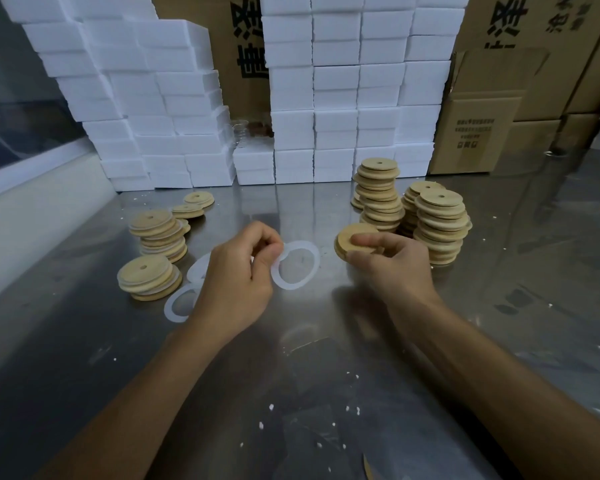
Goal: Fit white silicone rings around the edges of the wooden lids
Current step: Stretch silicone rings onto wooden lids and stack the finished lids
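Left hand (238, 271) pinches a white silicone ring (297, 265) by its left edge above the steel table (326, 358); right hand (388, 261) grips a bare wooden lid (355, 239) tilted on edge. Ringed lid stacks (153, 251) and loose rings (179, 308) lie left, bare lid stacks (437, 226) right. White foam boxes (336, 95) and cardboard cartons (478, 129) stand at the far side.

On table (326, 358): lid stacks (426, 216) at right rear, shorter lid stacks (156, 247) at left, loose rings (179, 306) just before the latter. Between the groups, left hand (236, 275) pinching ring (297, 265), right hand (385, 261) gripping lid (352, 237). Behind all, foam blocks (326, 98) stacked; cartons (499, 98) behind and right of these.
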Demonstrator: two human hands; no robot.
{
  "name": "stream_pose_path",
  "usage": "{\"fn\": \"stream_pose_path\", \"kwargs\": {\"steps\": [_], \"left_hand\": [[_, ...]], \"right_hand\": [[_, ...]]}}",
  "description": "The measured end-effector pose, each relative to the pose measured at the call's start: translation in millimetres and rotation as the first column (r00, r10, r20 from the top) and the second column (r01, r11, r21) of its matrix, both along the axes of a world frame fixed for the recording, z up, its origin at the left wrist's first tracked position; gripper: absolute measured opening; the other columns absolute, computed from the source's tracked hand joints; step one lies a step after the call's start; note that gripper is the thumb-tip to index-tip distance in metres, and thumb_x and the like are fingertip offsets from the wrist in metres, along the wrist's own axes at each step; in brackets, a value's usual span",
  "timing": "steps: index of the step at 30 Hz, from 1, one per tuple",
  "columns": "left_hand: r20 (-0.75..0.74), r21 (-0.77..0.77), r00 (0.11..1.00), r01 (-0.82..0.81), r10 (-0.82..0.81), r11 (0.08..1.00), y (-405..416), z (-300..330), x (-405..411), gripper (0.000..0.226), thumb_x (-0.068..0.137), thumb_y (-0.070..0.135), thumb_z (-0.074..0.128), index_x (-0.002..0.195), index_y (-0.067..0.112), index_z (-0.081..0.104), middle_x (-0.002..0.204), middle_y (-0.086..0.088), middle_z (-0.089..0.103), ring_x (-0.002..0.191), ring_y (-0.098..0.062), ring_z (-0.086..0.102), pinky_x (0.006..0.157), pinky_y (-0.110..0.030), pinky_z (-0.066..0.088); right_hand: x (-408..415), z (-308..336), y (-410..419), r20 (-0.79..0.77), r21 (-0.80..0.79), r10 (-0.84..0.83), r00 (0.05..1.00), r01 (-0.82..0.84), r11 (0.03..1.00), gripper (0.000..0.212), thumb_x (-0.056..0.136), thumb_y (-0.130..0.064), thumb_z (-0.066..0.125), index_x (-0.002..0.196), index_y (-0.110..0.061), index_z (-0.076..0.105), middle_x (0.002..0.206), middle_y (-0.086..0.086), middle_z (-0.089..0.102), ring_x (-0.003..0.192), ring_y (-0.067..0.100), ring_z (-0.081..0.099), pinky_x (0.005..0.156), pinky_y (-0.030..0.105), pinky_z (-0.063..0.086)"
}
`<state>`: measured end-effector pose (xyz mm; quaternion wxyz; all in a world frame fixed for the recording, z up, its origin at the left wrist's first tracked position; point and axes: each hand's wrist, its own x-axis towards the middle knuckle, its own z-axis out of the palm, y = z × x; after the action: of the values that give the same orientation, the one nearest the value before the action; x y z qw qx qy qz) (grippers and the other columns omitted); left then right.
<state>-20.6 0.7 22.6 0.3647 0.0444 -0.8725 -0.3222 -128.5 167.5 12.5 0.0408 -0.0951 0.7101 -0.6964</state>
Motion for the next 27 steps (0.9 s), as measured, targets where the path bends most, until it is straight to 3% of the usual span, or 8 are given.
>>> {"fn": "stream_pose_path", "kwargs": {"steps": [2, 5, 9, 13, 16, 21, 25, 27], "left_hand": [[-0.007, 0.122, 0.999, 0.051, -0.051, 0.991, 2, 0, -1, 0.019, 0.095, 0.008, 0.056, 0.081, 0.022, 0.059, 0.077, 0.008, 0.063, 0.075, -0.012, 0.059, 0.069, -0.025, 0.048], [-0.002, 0.333, 0.993, 0.114, -0.121, 0.936, 2, 3, -2, 0.029, 0.095, 0.006, 0.056, 0.078, 0.028, 0.062, 0.077, 0.001, 0.064, 0.073, -0.013, 0.057, 0.069, -0.030, 0.048], [0.038, 0.507, 0.991, 0.089, -0.125, 0.857, 1, 0, -3, 0.029, 0.097, 0.012, 0.057, 0.075, 0.028, 0.067, 0.073, 0.000, 0.065, 0.068, -0.014, 0.057, 0.067, -0.032, 0.051], [0.129, 0.569, 0.987, 0.002, -0.092, 0.822, 5, -9, -6, 0.018, 0.098, 0.019, 0.057, 0.083, 0.022, 0.067, 0.079, 0.002, 0.068, 0.069, -0.016, 0.065, 0.065, -0.043, 0.060], [0.173, 0.626, 0.976, -0.003, -0.135, 0.780, 11, -15, -9, 0.019, 0.098, 0.019, 0.055, 0.081, 0.020, 0.064, 0.078, 0.008, 0.069, 0.068, -0.010, 0.069, 0.054, -0.040, 0.059], [0.084, 0.830, 0.970, 0.060, -0.229, 0.555, 21, -17, -12, 0.016, 0.093, 0.026, 0.063, 0.098, 0.013, 0.056, 0.095, -0.011, 0.074, 0.079, -0.029, 0.074, 0.054, -0.037, 0.058], [0.064, 0.795, 0.984, 0.050, -0.165, 0.605, 21, -22, -13, 0.016, 0.090, 0.014, 0.067, 0.103, 0.010, 0.057, 0.100, -0.010, 0.072, 0.081, -0.026, 0.074, 0.059, -0.036, 0.059], [0.055, 0.777, 0.990, 0.040, -0.132, 0.628, 20, -25, -14, 0.012, 0.090, 0.011, 0.067, 0.100, 0.011, 0.060, 0.100, -0.008, 0.072, 0.082, -0.025, 0.074, 0.059, -0.036, 0.060]], "right_hand": [[0, -3, 0, -0.005, 0.016, 0.056, 0.998, -0.056, 0.998, 0.021, 0.080, -0.005, 0.076, 0.084, -0.025, 0.074, 0.112, 0.005, 0.070, 0.101, 0.018, 0.065, 0.091, 0.034, 0.055], [4, -5, -4, 0.045, -0.067, 0.167, 0.985, -0.164, 0.984, 0.009, 0.090, -0.021, 0.069, 0.089, -0.019, 0.078, 0.102, 0.003, 0.074, 0.098, 0.018, 0.069, 0.074, 0.025, 0.058], [11, -5, -6, -0.011, -0.104, 0.349, 0.937, -0.348, 0.932, 0.041, 0.095, -0.051, 0.053, 0.101, -0.018, 0.077, 0.101, -0.003, 0.075, 0.097, 0.012, 0.069, 0.072, 0.029, 0.058], [22, -9, -11, -0.220, 0.026, 0.356, 0.908, -0.360, 0.933, 0.030, 0.096, -0.037, 0.059, 0.088, -0.013, 0.074, 0.084, 0.001, 0.070, 0.073, 0.006, 0.062, 0.061, 0.032, 0.057], [22, -16, -14, -0.357, 0.159, 0.338, 0.871, -0.300, 0.941, 0.028, 0.102, -0.028, 0.050, 0.087, -0.010, 0.064, 0.083, 0.009, 0.065, 0.072, 0.018, 0.057, 0.066, 0.049, 0.053], [20, -22, -13, -0.507, 0.262, 0.327, 0.798, -0.219, 0.940, 0.026, 0.104, -0.031, 0.047, 0.087, -0.014, 0.057, 0.072, -0.004, 0.059, 0.066, 0.006, 0.052, 0.063, 0.031, 0.044], [18, -25, -14, -0.516, 0.306, 0.352, 0.781, -0.216, 0.927, 0.023, 0.103, -0.033, 0.047, 0.085, -0.020, 0.053, 0.066, -0.012, 0.055, 0.064, 0.004, 0.054, 0.058, 0.020, 0.042], [19, -25, -15, -0.504, 0.306, 0.362, 0.784, -0.230, 0.924, 0.023, 0.103, -0.035, 0.047, 0.087, -0.020, 0.053, 0.068, -0.013, 0.058, 0.064, 0.005, 0.058, 0.058, 0.025, 0.050]]}}
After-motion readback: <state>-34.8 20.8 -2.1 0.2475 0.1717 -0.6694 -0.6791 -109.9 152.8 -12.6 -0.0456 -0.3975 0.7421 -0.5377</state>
